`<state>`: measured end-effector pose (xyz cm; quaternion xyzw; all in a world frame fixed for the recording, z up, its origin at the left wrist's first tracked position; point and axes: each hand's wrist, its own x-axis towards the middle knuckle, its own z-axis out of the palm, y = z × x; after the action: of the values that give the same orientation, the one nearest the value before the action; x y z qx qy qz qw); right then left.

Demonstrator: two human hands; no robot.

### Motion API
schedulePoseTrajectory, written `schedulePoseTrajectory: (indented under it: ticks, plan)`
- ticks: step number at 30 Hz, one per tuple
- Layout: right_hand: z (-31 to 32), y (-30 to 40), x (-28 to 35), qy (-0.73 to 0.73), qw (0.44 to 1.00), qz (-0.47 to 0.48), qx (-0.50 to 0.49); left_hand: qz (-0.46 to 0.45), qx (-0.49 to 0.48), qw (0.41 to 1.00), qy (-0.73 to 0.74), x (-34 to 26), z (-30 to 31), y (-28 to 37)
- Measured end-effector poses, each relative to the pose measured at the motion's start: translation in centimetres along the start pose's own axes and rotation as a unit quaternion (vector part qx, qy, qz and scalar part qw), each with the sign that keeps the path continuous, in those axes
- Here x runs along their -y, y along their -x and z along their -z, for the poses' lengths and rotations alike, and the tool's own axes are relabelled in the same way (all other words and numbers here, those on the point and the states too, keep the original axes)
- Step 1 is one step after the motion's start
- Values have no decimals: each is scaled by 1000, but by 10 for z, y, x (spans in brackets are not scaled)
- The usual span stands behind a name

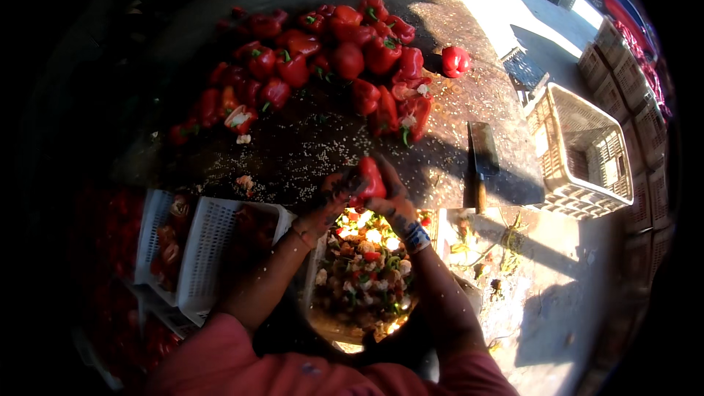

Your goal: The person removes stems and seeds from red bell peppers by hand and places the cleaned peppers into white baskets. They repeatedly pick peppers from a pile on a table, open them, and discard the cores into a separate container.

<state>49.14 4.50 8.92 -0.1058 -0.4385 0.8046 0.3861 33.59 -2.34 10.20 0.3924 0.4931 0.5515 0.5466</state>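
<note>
Between my two hands is a red bell pepper point(371, 177), held just over the near edge of the table point(308, 173). My left hand point(333, 201) grips its left side, with dark stains on the fingers. On the other side, my right hand point(399, 203) has its fingers and thumb around the pepper. Directly below, a crate point(311, 286) holds pepper cores, seeds and green stems point(366, 275). A pile of red bell peppers point(349, 60) covers the far part of the table; a few there are cut open, showing pale cores.
A cleaver point(483, 148) lies at the table's right, its wooden handle reaching over the near edge. Beyond it stands a white plastic crate point(583, 187). White crates point(212, 253) with pepper pieces are at my left. Stacked crates point(621, 88) line the far right.
</note>
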Motion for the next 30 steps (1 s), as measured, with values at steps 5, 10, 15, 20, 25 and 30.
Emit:
schedulePoseTrajectory:
  ticks: [5, 10, 15, 20, 25, 30]
  plan:
    - [-10, 10, 18, 258, 966, -20, -3, 8, 31, 999, 43, -27, -30, 5]
    - [-22, 12, 45, 73, 993, -74, 64, -42, 96, 994, 15, 1, 16, 3]
    - [-8, 9, 37, 224, 956, -57, 181, 73, 14, 997, 31, 1, 16, 28]
    - [-16, 10, 40, 432, 882, -148, 115, -22, -23, 902, -430, -13, 15, 25]
    - [24, 10, 9, 76, 990, -113, 39, -77, 235, 682, -688, 33, 45, 54]
    - [-10, 1, -14, 184, 983, -9, -13, -60, 113, 990, 60, 29, 38, 66]
